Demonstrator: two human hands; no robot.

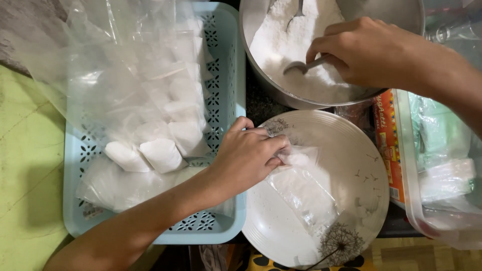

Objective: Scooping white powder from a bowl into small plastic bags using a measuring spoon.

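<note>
Over plate | left hand pinches clear bag | powder-dusted

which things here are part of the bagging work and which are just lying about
In use: left hand pinching a clear bag over the plate; right hand with a spoon in the bowl of white powder; basket of filled packets.
Lying about: orange box, clear tub.

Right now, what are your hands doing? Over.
Left hand pinching clear bag on plate. Right hand scooping spoon in powder bowl. Nothing blocking.
</note>
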